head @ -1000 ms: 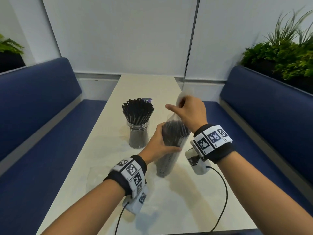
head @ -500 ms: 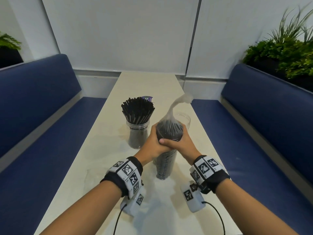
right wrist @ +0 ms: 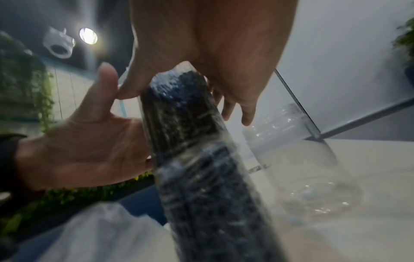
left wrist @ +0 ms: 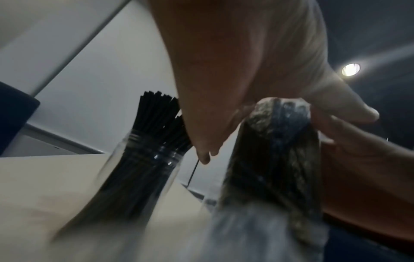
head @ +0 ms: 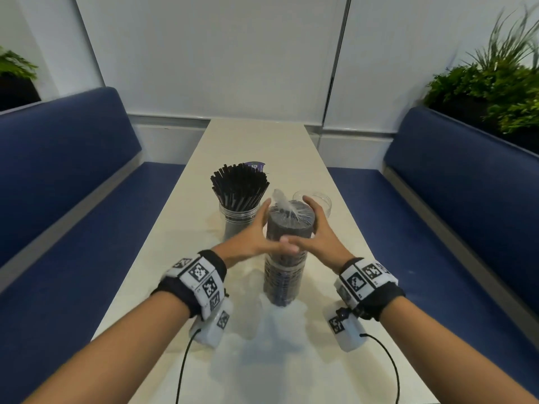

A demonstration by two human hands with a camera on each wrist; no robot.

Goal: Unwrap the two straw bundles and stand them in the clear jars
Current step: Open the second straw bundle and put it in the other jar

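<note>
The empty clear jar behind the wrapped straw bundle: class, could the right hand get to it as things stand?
Probably yes. The empty jar stands just beyond the right hand, nothing between them. But that hand and the left hand are cupped around the wrapped bundle, so it must let go first.

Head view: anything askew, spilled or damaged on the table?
Nothing stands out. The wrapped straw bundle stands upright between the left hand and right hand; the filled jar and empty jar are upright, with no loose straws.
</note>
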